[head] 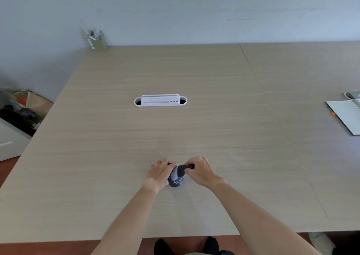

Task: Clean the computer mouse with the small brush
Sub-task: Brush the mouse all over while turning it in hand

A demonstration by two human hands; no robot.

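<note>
Counter (175,130): one broad pale wood-grain top, seam running off to the right; near edge kept bare, presumably for working room. Cable port (160,100): one, white, set in mid-counter. Notebook (346,116): one, far right, well apart. Pencil holder (99,41): one, back left corner. Hands: two. Left hand (159,173) curled around the computer mouse (176,180) (one, dark, near the front edge), pinning it to the counter so brushing cannot shove it. Right hand (200,172) pinching the small brush (182,170) by its dark handle, pale bristles angled down, apparently touching the mouse top; contact blurred.
</note>
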